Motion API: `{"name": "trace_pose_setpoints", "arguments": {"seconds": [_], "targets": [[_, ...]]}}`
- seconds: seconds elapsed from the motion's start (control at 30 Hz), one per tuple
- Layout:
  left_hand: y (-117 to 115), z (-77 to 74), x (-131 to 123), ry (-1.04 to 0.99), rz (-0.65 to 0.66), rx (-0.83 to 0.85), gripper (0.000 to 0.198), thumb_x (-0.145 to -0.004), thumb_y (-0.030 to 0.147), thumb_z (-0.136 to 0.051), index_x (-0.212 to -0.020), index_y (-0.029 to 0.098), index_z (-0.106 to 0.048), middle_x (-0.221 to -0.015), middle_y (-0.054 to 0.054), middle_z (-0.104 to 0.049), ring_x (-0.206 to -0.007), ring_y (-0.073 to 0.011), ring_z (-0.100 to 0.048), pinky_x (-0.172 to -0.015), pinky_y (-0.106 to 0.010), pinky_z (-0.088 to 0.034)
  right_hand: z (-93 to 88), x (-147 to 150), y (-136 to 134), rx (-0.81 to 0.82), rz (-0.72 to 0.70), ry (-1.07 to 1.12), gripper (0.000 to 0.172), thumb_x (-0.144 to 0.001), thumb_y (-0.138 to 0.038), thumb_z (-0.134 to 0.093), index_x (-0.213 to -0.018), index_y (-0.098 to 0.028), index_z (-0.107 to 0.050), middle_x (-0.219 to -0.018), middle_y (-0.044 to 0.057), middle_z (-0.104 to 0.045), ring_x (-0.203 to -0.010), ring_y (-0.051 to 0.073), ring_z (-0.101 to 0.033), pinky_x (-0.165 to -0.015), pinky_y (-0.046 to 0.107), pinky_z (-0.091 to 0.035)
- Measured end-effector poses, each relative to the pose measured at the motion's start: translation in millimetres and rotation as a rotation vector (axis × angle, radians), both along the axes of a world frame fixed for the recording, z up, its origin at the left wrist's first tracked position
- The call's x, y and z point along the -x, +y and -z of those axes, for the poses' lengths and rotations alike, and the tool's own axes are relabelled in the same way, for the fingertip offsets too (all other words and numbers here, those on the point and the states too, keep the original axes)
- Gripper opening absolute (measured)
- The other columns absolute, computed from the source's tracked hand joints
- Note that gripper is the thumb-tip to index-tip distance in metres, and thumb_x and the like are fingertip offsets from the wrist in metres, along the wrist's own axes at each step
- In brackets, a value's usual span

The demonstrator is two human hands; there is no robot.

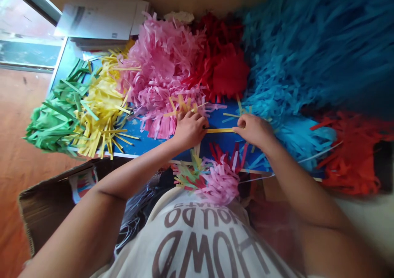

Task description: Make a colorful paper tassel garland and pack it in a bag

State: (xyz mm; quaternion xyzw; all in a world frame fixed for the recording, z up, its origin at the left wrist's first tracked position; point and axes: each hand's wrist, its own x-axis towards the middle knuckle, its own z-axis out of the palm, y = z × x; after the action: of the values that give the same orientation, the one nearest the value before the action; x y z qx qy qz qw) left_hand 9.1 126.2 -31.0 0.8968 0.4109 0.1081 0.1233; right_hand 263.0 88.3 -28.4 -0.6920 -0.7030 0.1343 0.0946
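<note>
Yellow paper strip (220,130), just one, is pinched at its ends by left hand (189,128) and right hand (254,130). Six fringed heaps (160,64) crowd the tabletop (224,144), nine to three o'clock.

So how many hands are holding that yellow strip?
2: the left hand pinches the left end of the strip, the right hand the right end. No other hands show.

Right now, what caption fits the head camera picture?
Left hand and right hand pinch a yellow paper strip over the blue table.
</note>
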Motion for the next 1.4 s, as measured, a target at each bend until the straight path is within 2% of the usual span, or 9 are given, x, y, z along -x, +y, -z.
{"name": "trace_pose_setpoints", "arguments": {"seconds": [0.07, 0.17, 0.33, 0.6, 0.77, 0.9, 1.03, 1.27, 1.4], "targets": [[-3.1, -1.8, -1.7, -0.002, 0.089, -0.074, 0.018, -0.095, 0.031, -0.059, -0.104, 0.028, -0.074, -0.102, -0.007, -0.071, -0.107, -0.0301, -0.057, -0.097, -0.051, -0.036, -7.1, 6.9, -5.4, -0.135, -0.163, -0.096, 0.004, -0.083, -0.023, -0.070, -0.079, -0.023, -0.070, -0.091, 0.005, -0.073, -0.088, 0.024, -0.058, -0.077, 0.039, -0.032], [-6.9, -1.9, -4.5, -0.003, 0.241, -0.163, 0.023, -0.100, 0.033, -0.053, -0.097, 0.029, -0.075, -0.096, -0.005, -0.072, -0.105, -0.0279, -0.057, -0.100, -0.051, -0.034, -13.0, 17.3, -14.0, -0.247, -0.432, -0.171, 0.013, -0.091, -0.019, -0.061, -0.085, -0.022, -0.071, -0.094, 0.004, -0.075, -0.100, 0.025, -0.055, -0.087, 0.044, -0.026], [-7.8, 0.9, -13.4, -0.003, 0.306, -0.265, 0.021, -0.097, 0.024, -0.054, -0.089, 0.022, -0.073, -0.091, -0.005, -0.072, -0.103, -0.0270, -0.058, -0.100, -0.050, -0.035, -6.6, 22.7, -12.3, -0.307, -0.556, -0.266, 0.027, -0.099, -0.019, -0.049, -0.081, -0.018, -0.069, -0.084, 0.004, -0.073, -0.097, 0.022, -0.054, -0.088, 0.042, -0.025], [-0.3, 9.3, -23.4, 0.012, 0.281, -0.410, 0.026, -0.099, 0.023, -0.051, -0.081, 0.019, -0.069, -0.078, -0.003, -0.067, -0.084, -0.0206, -0.060, -0.101, -0.048, -0.035, -7.8, 29.2, -9.7, -0.398, -0.432, -0.201, 0.011, -0.094, -0.023, -0.060, -0.089, -0.019, -0.069, -0.097, 0.005, -0.074, -0.097, 0.022, -0.057, -0.088, 0.041, -0.026], [-1.6, 9.2, -15.4, -0.025, 0.309, -0.479, 0.029, -0.102, 0.021, -0.047, -0.083, 0.019, -0.069, -0.078, -0.002, -0.067, -0.081, -0.0178, -0.059, -0.093, -0.041, -0.038, -0.3, 31.8, -19.6, -0.498, -0.447, -0.267, 0.028, -0.101, -0.017, -0.050, -0.078, -0.019, -0.067, -0.077, 0.001, -0.072, -0.082, 0.018, -0.056, -0.080, 0.039, -0.026], [-3.1, 12.3, -2.1, -0.022, 0.349, -0.466, 0.026, -0.103, 0.022, -0.048, -0.091, 0.020, -0.071, -0.084, -0.002, -0.070, -0.086, -0.0183, -0.059, -0.092, -0.040, -0.037, 10.2, 14.6, -28.9, -0.594, -0.453, -0.200, 0.019, -0.099, -0.018, -0.057, -0.089, -0.022, -0.072, -0.086, -0.002, -0.076, -0.088, 0.017, -0.059, -0.084, 0.038, -0.027], [-3.6, 19.2, 11.1, -0.083, 0.308, -0.388, 0.022, -0.102, 0.026, -0.052, -0.095, 0.023, -0.073, -0.092, -0.003, -0.072, -0.093, -0.0209, -0.058, -0.095, -0.041, -0.036, 15.4, -1.8, -33.8, -0.536, -0.384, -0.080, 0.016, -0.096, -0.024, -0.064, -0.085, -0.026, -0.076, -0.092, -0.001, -0.077, -0.091, 0.018, -0.061, -0.084, 0.037, -0.030], [-0.8, 29.5, 17.5, -0.241, 0.121, 0.010, 0.020, -0.096, 0.036, -0.062, -0.091, 0.023, -0.077, -0.092, -0.005, -0.073, -0.091, -0.0209, -0.060, -0.085, -0.038, -0.040, 21.7, -11.2, -28.6, -0.357, -0.241, 0.116, 0.015, -0.091, -0.029, -0.070, -0.079, -0.025, -0.076, -0.088, 0.002, -0.074, -0.088, 0.021, -0.061, -0.078, 0.037, -0.035], [1.1, 31.0, 14.9, -0.261, 0.044, 0.100, 0.025, -0.095, 0.039, -0.062, -0.091, 0.021, -0.078, -0.094, -0.007, -0.072, -0.092, -0.0214, -0.063, -0.084, -0.036, -0.043, 22.0, -10.2, -27.2, -0.305, -0.208, 0.166, 0.017, -0.092, -0.032, -0.068, -0.078, -0.024, -0.075, -0.090, 0.003, -0.073, -0.089, 0.022, -0.061, -0.079, 0.037, -0.036]]}}
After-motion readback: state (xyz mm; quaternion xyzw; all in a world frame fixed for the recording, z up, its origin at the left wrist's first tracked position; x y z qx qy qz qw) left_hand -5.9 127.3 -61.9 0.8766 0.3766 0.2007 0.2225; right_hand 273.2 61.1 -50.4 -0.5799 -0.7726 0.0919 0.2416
